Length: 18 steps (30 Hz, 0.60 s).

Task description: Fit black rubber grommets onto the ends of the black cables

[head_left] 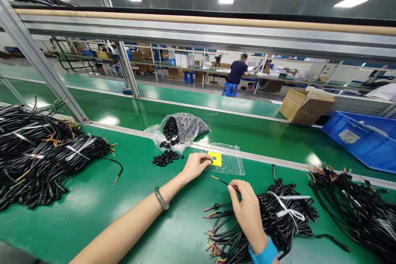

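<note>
My left hand (pixel 195 166): fingertips pinched on black fitting (pixel 212 161), at yellow square (pixel 218 161). My right hand (pixel 247 203): fingers closed on black cable (pixel 223 182).

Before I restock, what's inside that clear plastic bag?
The bag holds many small black parts, with more lying outside its mouth; whatever sits deeper is covered by them.

Left hand (pixel 194 166) and right hand (pixel 246 203): two are showing. Held cable (pixel 221 181): one is showing. Cable piles (pixel 286 214): three are lying about. Clear bags (pixel 191 128): two are lying. Yellow piece (pixel 218 161): one is lying. Black caps (pixel 165 158): dozens are lying, exact number hidden. Large blue bin (pixel 360 140): one is standing. Blue stools (pixel 229 89): two are standing.
</note>
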{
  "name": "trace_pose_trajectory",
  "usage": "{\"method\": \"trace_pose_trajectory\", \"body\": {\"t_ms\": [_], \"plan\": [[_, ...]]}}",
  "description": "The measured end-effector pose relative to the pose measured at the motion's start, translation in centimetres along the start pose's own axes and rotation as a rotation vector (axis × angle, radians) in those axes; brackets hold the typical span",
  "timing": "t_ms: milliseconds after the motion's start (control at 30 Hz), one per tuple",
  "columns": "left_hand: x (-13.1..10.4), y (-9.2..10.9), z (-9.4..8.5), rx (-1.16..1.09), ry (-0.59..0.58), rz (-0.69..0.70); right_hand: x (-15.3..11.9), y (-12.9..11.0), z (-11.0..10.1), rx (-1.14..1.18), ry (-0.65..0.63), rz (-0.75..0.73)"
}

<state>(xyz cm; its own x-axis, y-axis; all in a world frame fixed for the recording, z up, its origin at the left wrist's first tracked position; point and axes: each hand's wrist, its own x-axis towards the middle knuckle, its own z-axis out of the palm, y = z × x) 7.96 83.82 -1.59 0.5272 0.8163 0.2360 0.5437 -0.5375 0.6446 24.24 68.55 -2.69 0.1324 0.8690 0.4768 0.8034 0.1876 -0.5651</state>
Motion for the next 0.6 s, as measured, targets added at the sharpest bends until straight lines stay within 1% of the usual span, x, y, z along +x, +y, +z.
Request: {"method": "trace_pose_trajectory", "body": {"t_ms": [33, 100, 133, 200, 267, 367, 500, 600], "plan": [[-0.8, 0.3, 0.0, -0.252, 0.010, -0.111, 0.0, 0.0, 0.0, 0.004, 0.008, -0.007], [-2.6, 0.8, 0.2, -0.759, -0.008, -0.330, -0.1, 0.0, 0.0, 0.006, 0.015, -0.021], [-3.3, 1.0, 0.3, -0.942, -0.032, -0.411, -0.1, 0.0, 0.0, 0.005, 0.013, -0.026], [-4.7, 1.4, 0.6, -1.177, -0.075, -0.529, -0.1, 0.1, 0.1, -0.002, 0.010, -0.034], [-5.6, 1.6, 0.9, -1.286, -0.098, -0.584, -0.1, 0.2, 0.1, -0.005, 0.011, -0.043], [-6.2, 1.7, 1.1, -1.343, -0.107, -0.599, -0.2, 0.4, 0.1, 0.003, 0.004, -0.058], [-6.5, 1.6, 1.1, -1.329, -0.094, -0.605, -0.3, 0.6, 0.0, 0.004, -0.005, -0.077], [-6.6, 1.7, 1.1, -1.271, -0.061, -0.576, -0.3, 0.6, -0.2, 0.007, -0.010, -0.091]]}}
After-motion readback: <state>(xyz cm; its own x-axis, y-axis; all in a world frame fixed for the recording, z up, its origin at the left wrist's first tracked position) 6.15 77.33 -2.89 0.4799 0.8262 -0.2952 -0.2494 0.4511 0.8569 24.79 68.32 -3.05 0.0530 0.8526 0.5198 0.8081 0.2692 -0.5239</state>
